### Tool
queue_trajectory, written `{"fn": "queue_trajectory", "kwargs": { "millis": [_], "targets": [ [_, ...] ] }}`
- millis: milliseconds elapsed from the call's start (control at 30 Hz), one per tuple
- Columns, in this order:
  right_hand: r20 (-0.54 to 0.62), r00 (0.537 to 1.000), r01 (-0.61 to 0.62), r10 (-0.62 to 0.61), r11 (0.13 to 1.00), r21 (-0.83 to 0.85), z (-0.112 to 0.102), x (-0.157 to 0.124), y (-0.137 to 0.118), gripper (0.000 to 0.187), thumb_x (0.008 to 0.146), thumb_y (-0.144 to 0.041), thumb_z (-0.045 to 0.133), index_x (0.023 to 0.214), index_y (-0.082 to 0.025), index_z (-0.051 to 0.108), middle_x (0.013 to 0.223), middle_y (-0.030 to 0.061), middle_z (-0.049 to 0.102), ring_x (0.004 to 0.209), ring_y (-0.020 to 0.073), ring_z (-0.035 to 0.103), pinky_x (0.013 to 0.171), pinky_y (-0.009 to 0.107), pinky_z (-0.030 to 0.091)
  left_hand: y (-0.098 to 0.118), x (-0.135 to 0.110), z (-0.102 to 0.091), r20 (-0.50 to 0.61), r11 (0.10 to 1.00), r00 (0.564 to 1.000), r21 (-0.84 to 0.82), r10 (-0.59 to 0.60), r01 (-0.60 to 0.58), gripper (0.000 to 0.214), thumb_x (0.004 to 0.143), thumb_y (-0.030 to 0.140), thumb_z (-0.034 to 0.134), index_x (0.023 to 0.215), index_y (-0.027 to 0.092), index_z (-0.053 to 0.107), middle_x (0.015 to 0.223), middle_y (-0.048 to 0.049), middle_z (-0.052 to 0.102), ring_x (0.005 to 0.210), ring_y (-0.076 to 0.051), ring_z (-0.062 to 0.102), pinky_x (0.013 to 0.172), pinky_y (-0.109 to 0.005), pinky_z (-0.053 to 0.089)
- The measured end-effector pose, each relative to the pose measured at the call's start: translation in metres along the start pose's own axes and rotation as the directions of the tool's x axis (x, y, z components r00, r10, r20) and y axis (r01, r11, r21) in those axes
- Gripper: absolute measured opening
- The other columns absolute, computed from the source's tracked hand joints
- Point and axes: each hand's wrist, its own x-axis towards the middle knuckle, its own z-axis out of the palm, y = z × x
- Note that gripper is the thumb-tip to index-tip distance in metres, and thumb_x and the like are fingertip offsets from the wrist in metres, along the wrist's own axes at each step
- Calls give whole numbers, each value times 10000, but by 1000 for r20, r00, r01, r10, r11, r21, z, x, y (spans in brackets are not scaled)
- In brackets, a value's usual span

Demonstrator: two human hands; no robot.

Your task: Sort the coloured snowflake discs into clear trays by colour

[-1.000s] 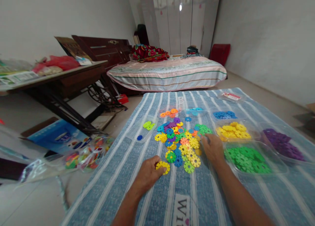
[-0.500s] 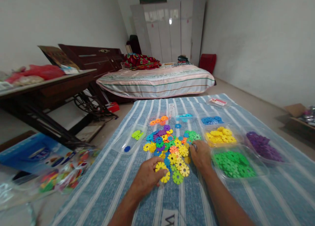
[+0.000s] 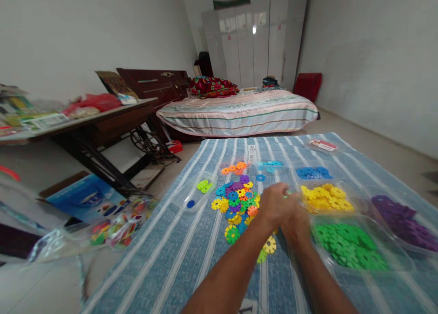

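A pile of flower-shaped plastic discs point(image 3: 236, 200) in mixed colours lies on the striped cloth. My left hand point(image 3: 273, 205) reaches across the pile's right side with its fingers curled; what they hold, if anything, is hidden. Close against it, my right hand point(image 3: 296, 218) is blurred and partly covered, so its fingers cannot be made out. A bit of a green disc point(image 3: 286, 194) shows at the fingertips of the two hands. In front of them lies a pale yellow disc point(image 3: 269, 244). To the right stands a clear tub of yellow discs point(image 3: 328, 198).
Further clear tubs hold green discs point(image 3: 349, 245), purple discs point(image 3: 404, 220), blue discs point(image 3: 313, 173), light blue discs point(image 3: 270, 165) and orange discs point(image 3: 236, 168). A tub at left has lime discs point(image 3: 204, 185) and one dark blue disc point(image 3: 190, 204). A labelled lid point(image 3: 323, 144) lies far right.
My left hand has moved right and away from me, from the pile's near edge to beside my right hand. The yellow disc it held is out of sight. The view has turned left.
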Motion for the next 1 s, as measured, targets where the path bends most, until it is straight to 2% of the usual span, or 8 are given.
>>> {"fn": "queue_trajectory", "kwargs": {
  "millis": [100, 267, 400, 533, 633, 767, 900, 1000],
  "targets": [
    [-4, 1000, -8, 8, 1000, -27, 2, -2, 1, 272, 799, -307, 421, 821, -146, 639, 863, 107, 638, 853, 228, 539, 802, 361, 395, -39, -21, -25, -74, 990, 997, 132, -29, 39, 175, 761, 297, 534, 778, 171, 655, 805, -32, 661, 771, -152, 584, 731, -264, 449],
    [19, 1000, 6, -5, 998, -65, 4, -3, 2, 284, 802, -332, 428, 820, -148, 644, 896, 116, 644, 885, 238, 545, 830, 377, 405, -101, -33, -72, -262, 908, 963, 384, -66, 167, 254, 806, 265, 477, 965, 141, 632, 1035, -101, 635, 1007, -205, 559, 916, -329, 410],
    [5, 1000, 20, -19, 996, -83, 6, -5, 3, 296, 804, -346, 434, 851, -148, 648, 933, 116, 643, 911, 246, 548, 855, 391, 410, -125, -26, -84, -257, 821, 956, 509, -144, 260, 476, 813, 399, 476, 1194, 121, 539, 1276, -155, 523, 1224, -263, 432, 1028, -361, 325],
    [-6, 999, 36, -37, 995, -89, 9, -7, 5, 316, 808, -364, 431, 855, -144, 652, 943, 127, 638, 923, 257, 549, 858, 407, 418, -128, -23, -71, -253, 773, 932, 523, -261, 359, 637, 816, 500, 431, 1299, 84, 436, 1373, -208, 412, 1275, -325, 368, 1016, -462, 316],
    [-11, 999, 45, -46, 996, -83, 9, -7, 5, 306, 811, -364, 429, 854, -155, 649, 948, 123, 636, 914, 256, 552, 847, 410, 426, -120, -28, -56, -248, 761, 924, 526, -290, 380, 663, 828, 524, 388, 1331, 91, 400, 1417, -206, 355, 1305, -330, 322, 1037, -498, 271],
    [-23, 999, 36, -38, 997, -70, 9, -7, 5, 293, 812, -361, 440, 848, -157, 648, 929, 125, 642, 897, 258, 559, 847, 416, 424, -103, -48, -36, -154, 804, 959, 522, -239, 284, 635, 826, 502, 400, 1350, 143, 398, 1456, -160, 313, 1340, -321, 267, 1065, -496, 237],
    [-21, 999, 30, -30, 999, -21, 9, -6, 4, 276, 818, -357, 440, 845, -170, 640, 936, 121, 643, 900, 252, 561, 831, 404, 426, -92, -66, -25, -19, 885, 990, 445, -142, 136, 575, 810, 482, 445, 1306, 192, 463, 1437, -128, 359, 1325, -307, 301, 1073, -489, 240],
    [-10, 1000, 15, -14, 1000, 12, 7, -5, 4, 255, 817, -346, 446, 842, -175, 634, 919, 111, 642, 883, 241, 560, 825, 392, 425, -92, -60, -30, -42, 913, 999, 406, -34, 49, 450, 836, 432, 421, 1204, 208, 550, 1360, -112, 462, 1270, -275, 385, 1059, -464, 282]
  ]
}}
